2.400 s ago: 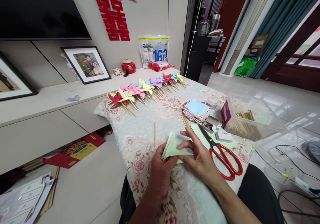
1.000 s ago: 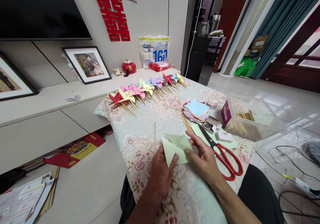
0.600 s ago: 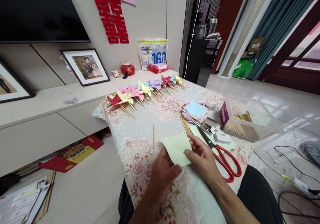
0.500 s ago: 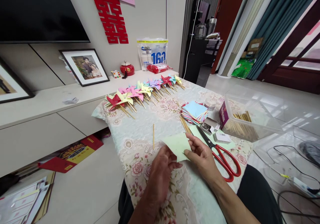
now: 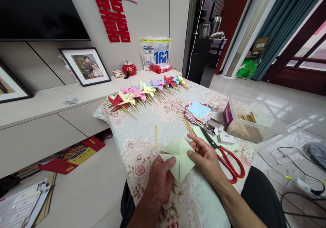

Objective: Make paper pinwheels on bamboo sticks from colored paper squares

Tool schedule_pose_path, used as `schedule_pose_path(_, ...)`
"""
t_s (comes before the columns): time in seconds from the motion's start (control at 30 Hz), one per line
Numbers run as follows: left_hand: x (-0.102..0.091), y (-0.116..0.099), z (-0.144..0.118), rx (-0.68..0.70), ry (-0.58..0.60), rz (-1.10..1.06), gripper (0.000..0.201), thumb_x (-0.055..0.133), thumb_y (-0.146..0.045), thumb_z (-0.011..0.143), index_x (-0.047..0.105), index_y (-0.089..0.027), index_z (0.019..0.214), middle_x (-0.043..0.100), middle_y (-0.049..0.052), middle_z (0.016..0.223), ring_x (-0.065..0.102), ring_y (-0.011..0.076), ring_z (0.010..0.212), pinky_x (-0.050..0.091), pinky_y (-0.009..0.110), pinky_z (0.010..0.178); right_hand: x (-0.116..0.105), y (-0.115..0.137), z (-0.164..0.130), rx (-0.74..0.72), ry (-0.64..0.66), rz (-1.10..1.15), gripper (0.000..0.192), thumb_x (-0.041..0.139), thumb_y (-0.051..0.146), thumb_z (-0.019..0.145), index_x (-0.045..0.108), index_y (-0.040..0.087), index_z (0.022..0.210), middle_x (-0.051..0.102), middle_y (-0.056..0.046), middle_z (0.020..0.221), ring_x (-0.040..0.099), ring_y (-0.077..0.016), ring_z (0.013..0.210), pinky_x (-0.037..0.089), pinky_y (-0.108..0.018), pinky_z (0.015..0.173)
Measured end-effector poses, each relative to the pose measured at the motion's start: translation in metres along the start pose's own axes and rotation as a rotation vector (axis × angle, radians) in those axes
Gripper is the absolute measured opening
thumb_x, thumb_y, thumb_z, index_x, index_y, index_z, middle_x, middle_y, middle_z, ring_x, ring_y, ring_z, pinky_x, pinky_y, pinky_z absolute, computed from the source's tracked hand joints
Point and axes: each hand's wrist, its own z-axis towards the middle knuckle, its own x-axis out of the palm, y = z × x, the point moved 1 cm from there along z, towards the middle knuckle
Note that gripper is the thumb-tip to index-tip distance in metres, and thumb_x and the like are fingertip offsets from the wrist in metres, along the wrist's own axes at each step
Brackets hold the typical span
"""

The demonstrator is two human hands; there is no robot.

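A pale green square of paper (image 5: 181, 165), slit inward from its corners, is held between my two hands above the table's front. My left hand (image 5: 161, 173) pinches its left side, thumb on top. At its right edge, my right hand (image 5: 202, 151) grips with thumb and fingers. Just beyond the paper lies a single wooden stick (image 5: 156, 138). Scissors with red handles (image 5: 230, 161) rest by my right forearm, blades pointing away. Behind them sit a small open box of metal pins (image 5: 211, 127) and a white box (image 5: 226, 139).
Several finished paper pinwheels (image 5: 137, 93) lie in a row along the table's far left. A stack of coloured paper squares (image 5: 198, 112) and a clear bin (image 5: 265, 127) of sticks stand at right. Cables (image 5: 296, 197) trail over the floor.
The green paper has turned and spread flatter, so its slits now show. My left hand has shifted its hold, with the thumb now on top of the paper.
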Motion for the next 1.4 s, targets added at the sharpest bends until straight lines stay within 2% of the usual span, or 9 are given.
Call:
schedule_pose_path(0.13,0.004,0.002,0.0,0.032,0.019,0.029,0.044,0.083,-0.026,0.07,0.073,-0.016,0.111,0.079,0.009,0.096,0.072,0.0298,0.101,0.056,0.04,0.088,-0.002,0.0,0.001,0.024,-0.027,0.008,0.053,0.078,0.035,0.075,0.065,0.022,0.124,0.059,0.001,0.08,0.055,-0.0139,0.068,0.044,-0.026,0.06)
schedule_pose_path(0.33,0.007,-0.004,0.006,0.037,0.065,0.083,0.028,0.079,-0.026,0.075,0.076,-0.017,0.101,0.079,0.008,0.093,0.072,0.0266,0.095,0.055,0.035,0.083,-0.001,-0.002,0.001,0.064,0.048,0.055,0.051,0.079,0.037,0.075,0.066,0.022,0.122,0.063,-0.001,0.083,0.06,-0.0169,0.073,0.049,-0.029,0.065)
schedule_pose_path(0.57,0.0,-0.04,0.013,-0.079,0.059,0.497,0.027,0.079,-0.029,0.071,0.076,-0.013,0.093,0.077,0.007,0.077,0.069,0.0219,0.066,0.051,0.029,0.063,-0.004,-0.001,0.001,0.042,0.065,0.058,0.055,0.08,0.043,0.075,0.066,0.023,0.124,0.065,-0.003,0.089,0.062,-0.0191,0.081,0.05,-0.032,0.072)
schedule_pose_path(0.7,0.0,-0.055,0.019,-0.136,0.17,0.748,0.019,0.077,-0.025,0.068,0.076,-0.015,0.084,0.073,0.004,0.069,0.064,0.0191,0.057,0.045,0.024,0.052,-0.007,0.0,0.002,0.053,0.09,0.074,0.054,0.079,0.044,0.077,0.066,0.021,0.125,0.063,-0.003,0.089,0.06,-0.017,0.076,0.047,-0.029,0.066)
schedule_pose_path(0.83,0.005,-0.062,0.025,-0.119,0.286,0.815,0.017,0.077,-0.021,0.066,0.075,-0.017,0.082,0.074,0.004,0.07,0.063,0.0186,0.056,0.043,0.023,0.05,-0.01,-0.001,0.004,0.119,0.125,0.076,0.055,0.084,0.034,0.071,0.067,0.021,0.122,0.063,0.001,0.081,0.058,-0.0139,0.069,0.044,-0.027,0.063)
schedule_pose_path(1.0,0.015,-0.067,0.03,-0.082,0.181,0.725,0.04,0.081,-0.032,0.07,0.071,-0.015,0.104,0.075,0.008,0.077,0.066,0.0194,0.059,0.046,0.026,0.054,-0.015,-0.008,0.007,0.163,0.11,0.129,0.055,0.084,0.029,0.072,0.067,0.021,0.124,0.062,0.002,0.08,0.056,-0.012,0.065,0.041,-0.025,0.061)
schedule_pose_path(1.17,0.014,-0.055,0.027,0.033,-0.034,0.325,0.061,0.071,-0.055,0.078,0.067,-0.008,0.116,0.076,0.018,0.103,0.071,0.0243,0.083,0.054,0.034,0.072,-0.015,-0.009,0.008,0.074,-0.042,0.197,0.054,0.084,0.033,0.072,0.067,0.02,0.122,0.067,-0.001,0.082,0.061,-0.0152,0.069,0.044,-0.028,0.064)
schedule_pose_path(1.3,0.011,-0.03,0.022,-0.001,0.058,0.171,0.066,0.067,-0.059,0.081,0.065,-0.009,0.123,0.074,0.02,0.114,0.071,0.0302,0.099,0.054,0.041,0.086,-0.014,-0.004,0.008,0.051,-0.124,0.258,0.055,0.087,0.033,0.069,0.068,0.019,0.119,0.069,-0.002,0.081,0.063,-0.0165,0.071,0.047,-0.028,0.066)
schedule_pose_path(1.4,0.012,-0.016,0.02,-0.001,0.147,0.144,0.055,0.075,-0.043,0.08,0.066,-0.012,0.125,0.076,0.016,0.112,0.07,0.0297,0.103,0.053,0.04,0.091,-0.013,-0.001,0.008,0.065,-0.152,0.307,0.056,0.088,0.032,0.067,0.069,0.02,0.118,0.071,-0.002,0.083,0.064,-0.0168,0.073,0.049,-0.029,0.069)
